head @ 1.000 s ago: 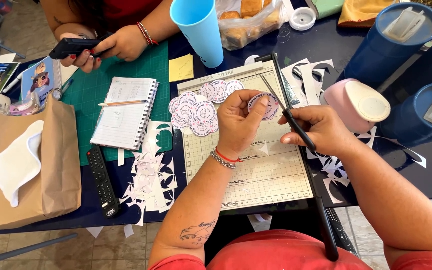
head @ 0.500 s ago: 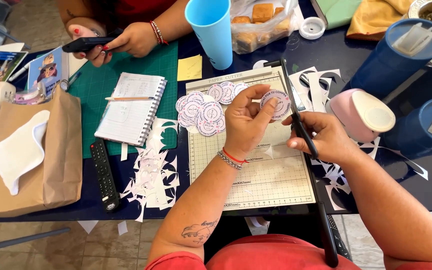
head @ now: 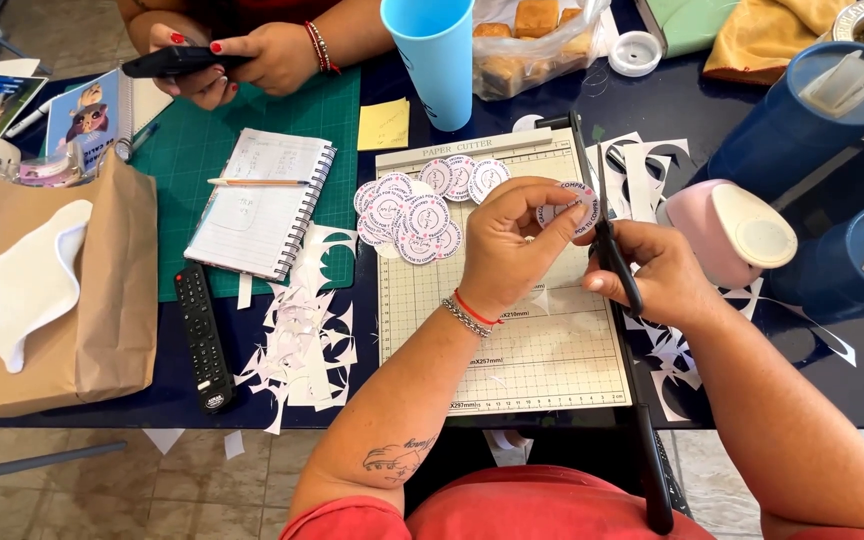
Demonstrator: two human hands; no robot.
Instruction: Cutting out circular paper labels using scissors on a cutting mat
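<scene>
Crowded dark tabletop leaves little room: left hand pinches a round paper sticker, right hand grips black scissors above the gridded paper cutter.

Pink-and-white round sticker, black scissors

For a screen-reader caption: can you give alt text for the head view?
The left hand holds a round paper sticker while the right hand cuts it with black scissors, above a paper cutter board beside a pile of cut stickers.

Left hand pinching round sticker, right hand gripping scissors
</scene>
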